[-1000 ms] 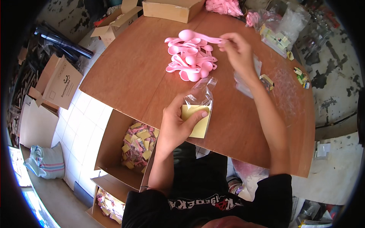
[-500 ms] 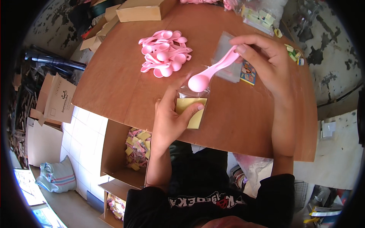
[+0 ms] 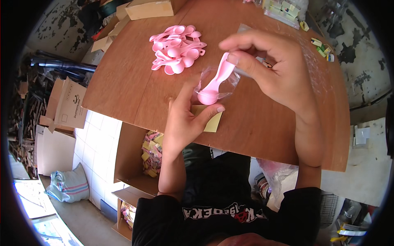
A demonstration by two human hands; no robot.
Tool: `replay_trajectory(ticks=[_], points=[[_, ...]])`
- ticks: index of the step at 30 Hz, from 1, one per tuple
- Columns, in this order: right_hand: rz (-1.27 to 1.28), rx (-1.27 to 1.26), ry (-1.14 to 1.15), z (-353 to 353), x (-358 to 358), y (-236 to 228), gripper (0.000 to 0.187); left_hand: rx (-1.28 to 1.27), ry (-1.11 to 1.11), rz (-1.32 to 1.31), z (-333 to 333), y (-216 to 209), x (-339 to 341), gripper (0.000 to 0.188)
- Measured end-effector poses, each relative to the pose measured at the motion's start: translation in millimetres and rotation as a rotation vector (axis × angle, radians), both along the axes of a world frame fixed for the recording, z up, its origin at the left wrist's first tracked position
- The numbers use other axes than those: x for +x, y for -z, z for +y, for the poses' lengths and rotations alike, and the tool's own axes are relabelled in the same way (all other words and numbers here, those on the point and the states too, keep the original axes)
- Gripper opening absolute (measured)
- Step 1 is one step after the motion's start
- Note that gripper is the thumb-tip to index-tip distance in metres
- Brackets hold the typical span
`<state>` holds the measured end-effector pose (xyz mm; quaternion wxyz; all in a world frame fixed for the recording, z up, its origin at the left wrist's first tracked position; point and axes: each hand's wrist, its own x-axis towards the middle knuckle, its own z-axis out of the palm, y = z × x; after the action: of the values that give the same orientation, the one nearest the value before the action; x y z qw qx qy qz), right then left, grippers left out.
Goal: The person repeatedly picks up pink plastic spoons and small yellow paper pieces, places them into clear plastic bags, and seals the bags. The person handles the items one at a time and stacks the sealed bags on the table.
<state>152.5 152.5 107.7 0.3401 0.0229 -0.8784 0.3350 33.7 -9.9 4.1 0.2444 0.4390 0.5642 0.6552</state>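
Note:
My right hand [image 3: 269,67] pinches the handle end of a pink plastic spoon [image 3: 217,82], whose round bowl points down toward me. That bowl is at the mouth of a clear plastic bag [image 3: 228,87], seemingly inside it. My left hand [image 3: 184,108] grips the bag from below, thumb across the front, around a folded yellow card [image 3: 212,123] in its lower part. Beyond my left hand, a heap of pink spoons [image 3: 176,51] lies on the brown wooden table [image 3: 127,86].
Left of my lap, an open cardboard box [image 3: 133,153] holds several packets with pink and yellow in them. Another carton [image 3: 150,9] stands at the table's far edge. Small yellow and green pieces [image 3: 322,50] lie at the far right. Clear bags lie partly behind my right hand.
My right hand has brought the spoon down and toward my left hand, tilting it more upright. Its bowl has gone to the bag's mouth, which now gapes wider.

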Motion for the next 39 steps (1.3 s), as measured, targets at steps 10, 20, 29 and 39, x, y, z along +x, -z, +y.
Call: replay_trajectory(ticks=[10, 20, 29, 39], points=[[-0.119, 0.138, -0.125, -9, -7, 9, 0.014, 0.042, 0.056, -0.048, -4, -3, 1, 0.081], [-0.068, 0.013, -0.102, -31, -11, 7, 0.011, 0.367, 0.012, -0.13, -9, -10, -1, 0.042], [0.147, 0.457, 0.096, -37, -13, 8, 0.017, 0.156, -0.179, 0.061, -19, -25, 7, 0.021], [0.128, 0.72, 0.23, -44, -5, 5, 0.016, 0.033, -0.197, 0.576, -29, -38, 6, 0.024]])
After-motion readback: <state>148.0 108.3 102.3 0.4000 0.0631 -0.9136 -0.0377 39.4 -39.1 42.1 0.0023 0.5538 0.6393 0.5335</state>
